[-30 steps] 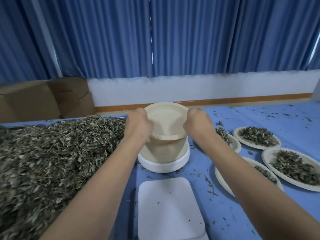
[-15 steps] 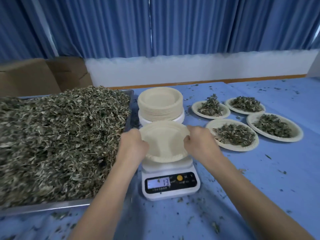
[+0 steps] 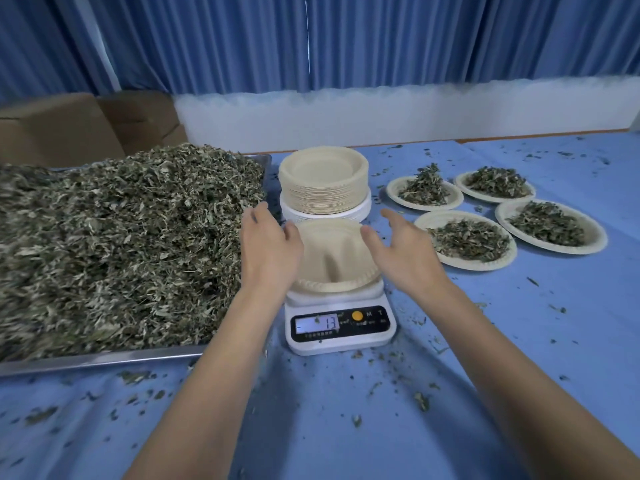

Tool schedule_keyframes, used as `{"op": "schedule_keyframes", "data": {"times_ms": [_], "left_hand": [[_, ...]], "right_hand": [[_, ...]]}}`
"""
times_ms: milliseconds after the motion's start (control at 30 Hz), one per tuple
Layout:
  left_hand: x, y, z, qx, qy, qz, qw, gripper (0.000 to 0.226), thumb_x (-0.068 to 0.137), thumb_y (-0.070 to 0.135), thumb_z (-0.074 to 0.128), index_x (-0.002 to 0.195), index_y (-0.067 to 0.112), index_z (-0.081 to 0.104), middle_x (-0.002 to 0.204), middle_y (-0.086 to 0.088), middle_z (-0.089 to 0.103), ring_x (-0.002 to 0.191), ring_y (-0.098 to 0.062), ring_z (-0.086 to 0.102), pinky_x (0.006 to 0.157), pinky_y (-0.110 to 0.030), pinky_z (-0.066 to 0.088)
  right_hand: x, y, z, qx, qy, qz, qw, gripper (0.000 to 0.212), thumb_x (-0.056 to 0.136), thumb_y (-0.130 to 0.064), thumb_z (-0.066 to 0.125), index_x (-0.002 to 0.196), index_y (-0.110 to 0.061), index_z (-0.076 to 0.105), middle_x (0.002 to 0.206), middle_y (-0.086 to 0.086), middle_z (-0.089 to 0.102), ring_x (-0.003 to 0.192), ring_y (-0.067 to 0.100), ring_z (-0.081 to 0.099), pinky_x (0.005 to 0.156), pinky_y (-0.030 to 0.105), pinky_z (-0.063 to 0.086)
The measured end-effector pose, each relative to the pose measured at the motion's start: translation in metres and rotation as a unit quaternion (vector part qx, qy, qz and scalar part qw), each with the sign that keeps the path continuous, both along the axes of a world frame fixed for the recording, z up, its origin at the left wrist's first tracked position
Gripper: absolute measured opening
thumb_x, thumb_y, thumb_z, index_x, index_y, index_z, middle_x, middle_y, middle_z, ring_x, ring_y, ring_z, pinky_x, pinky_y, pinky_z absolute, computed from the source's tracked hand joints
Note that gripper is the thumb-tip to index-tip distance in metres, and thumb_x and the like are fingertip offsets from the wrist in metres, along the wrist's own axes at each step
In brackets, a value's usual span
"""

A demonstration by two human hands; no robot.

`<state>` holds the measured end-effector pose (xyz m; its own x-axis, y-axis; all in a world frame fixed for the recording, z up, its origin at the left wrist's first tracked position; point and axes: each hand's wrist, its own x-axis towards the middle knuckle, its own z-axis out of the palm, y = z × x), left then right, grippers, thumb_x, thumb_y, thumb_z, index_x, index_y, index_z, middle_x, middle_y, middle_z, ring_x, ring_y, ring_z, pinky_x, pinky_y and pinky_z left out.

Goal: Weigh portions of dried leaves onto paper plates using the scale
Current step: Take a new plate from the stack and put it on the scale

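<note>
The table [image 3: 519, 341] wore a blue cloth that ran wide and bare to the right and toward the viewer, littered only with leaf crumbs. Along its left side a metal tray [image 3: 104, 356] held a deep heap of dried leaves [image 3: 121, 244]; the tray's near rim lay well back from the table's front edge, and its right rim stood just beside the scale. Behind the tray sat cardboard boxes [image 3: 69, 129] against the blue curtain [image 3: 346, 39].

Four filled plates [image 3: 465, 242] lay in a cluster to the right, their rims close together but apart from the scale, with open cloth beyond them.

A stack of empty plates [image 3: 323, 181] stood behind the scale, near the tray's far right corner.

The white scale [image 3: 339, 320] sat in the middle, its display reading 13. An empty paper plate [image 3: 336, 258] rested on its platform, the rim overhanging the platform at the sides.

The left hand [image 3: 268, 251] hovered at the plate's left rim, between it and the leaf heap, fingers relaxed and holding nothing; whether it touched the rim could not be told. The right hand [image 3: 401, 251] hung at the plate's right rim, fingers spread and released, in the gap between the scale and the nearest filled plate.
</note>
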<state>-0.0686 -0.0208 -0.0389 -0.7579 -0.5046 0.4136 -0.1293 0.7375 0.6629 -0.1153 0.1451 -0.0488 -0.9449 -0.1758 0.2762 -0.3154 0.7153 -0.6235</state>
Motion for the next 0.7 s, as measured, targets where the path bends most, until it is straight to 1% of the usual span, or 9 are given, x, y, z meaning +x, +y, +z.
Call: {"op": "schedule_keyframes", "data": {"times_ms": [33, 133, 267, 433, 567, 700], "left_hand": [[0.001, -0.001, 0.002, 0.004, 0.005, 0.0, 1.0, 0.05, 0.093, 0.016, 0.046, 0.137, -0.004, 0.033, 0.141, -0.021, 0.036, 0.13, -0.032, 0.035, 0.098, -0.024, 0.023], [0.002, -0.003, 0.003, 0.005, -0.006, -0.002, 1.0, 0.05, 0.092, 0.016, 0.048, 0.137, -0.003, 0.035, 0.141, -0.02, 0.038, 0.131, -0.03, 0.035, 0.101, -0.027, 0.025], [0.004, -0.004, -0.002, 0.008, -0.017, 0.0, 1.0, 0.044, 0.09, 0.016, 0.048, 0.128, -0.005, 0.044, 0.132, -0.022, 0.045, 0.124, -0.031, 0.04, 0.095, -0.029, 0.029], [0.007, -0.003, -0.006, 0.015, -0.01, 0.006, 1.0, 0.048, 0.089, 0.016, 0.05, 0.133, 0.0, 0.04, 0.135, -0.02, 0.042, 0.123, -0.03, 0.041, 0.089, -0.023, 0.026], [0.01, -0.01, -0.005, 0.031, -0.002, 0.012, 0.999, 0.049, 0.089, 0.018, 0.051, 0.134, 0.003, 0.04, 0.136, -0.017, 0.044, 0.123, -0.028, 0.043, 0.092, -0.024, 0.028], [0.018, -0.027, 0.0, 0.019, 0.02, 0.035, 0.999, 0.046, 0.088, 0.02, 0.052, 0.131, 0.005, 0.044, 0.133, -0.016, 0.048, 0.118, -0.028, 0.048, 0.088, -0.022, 0.028]], "right_hand": [[0.002, 0.001, 0.001, -0.002, 0.003, 0.003, 1.0, 0.059, 0.092, -0.046, 0.043, 0.141, -0.013, 0.033, 0.137, 0.017, 0.047, 0.117, 0.031, 0.052, 0.093, 0.035, 0.039], [0.004, 0.004, 0.002, -0.004, -0.001, 0.007, 1.0, 0.059, 0.092, -0.047, 0.042, 0.14, -0.015, 0.033, 0.139, 0.015, 0.045, 0.117, 0.03, 0.052, 0.093, 0.035, 0.039], [0.006, 0.008, 0.001, -0.02, -0.017, 0.011, 1.0, 0.059, 0.091, -0.047, 0.043, 0.14, -0.018, 0.033, 0.139, 0.014, 0.044, 0.123, 0.028, 0.046, 0.095, 0.035, 0.037], [0.008, 0.01, 0.002, -0.029, -0.021, 0.018, 0.999, 0.058, 0.09, -0.047, 0.045, 0.139, -0.018, 0.034, 0.14, 0.012, 0.044, 0.127, 0.026, 0.042, 0.099, 0.036, 0.035], [0.014, -0.01, 0.011, -0.033, 0.008, 0.053, 0.998, 0.056, 0.09, -0.045, 0.046, 0.139, -0.019, 0.035, 0.142, 0.006, 0.042, 0.131, 0.021, 0.038, 0.101, 0.033, 0.032], [0.019, -0.039, 0.02, -0.009, 0.034, 0.101, 0.994, 0.054, 0.088, -0.044, 0.049, 0.137, -0.022, 0.038, 0.143, 0.002, 0.042, 0.131, 0.019, 0.037, 0.101, 0.031, 0.032]]}}
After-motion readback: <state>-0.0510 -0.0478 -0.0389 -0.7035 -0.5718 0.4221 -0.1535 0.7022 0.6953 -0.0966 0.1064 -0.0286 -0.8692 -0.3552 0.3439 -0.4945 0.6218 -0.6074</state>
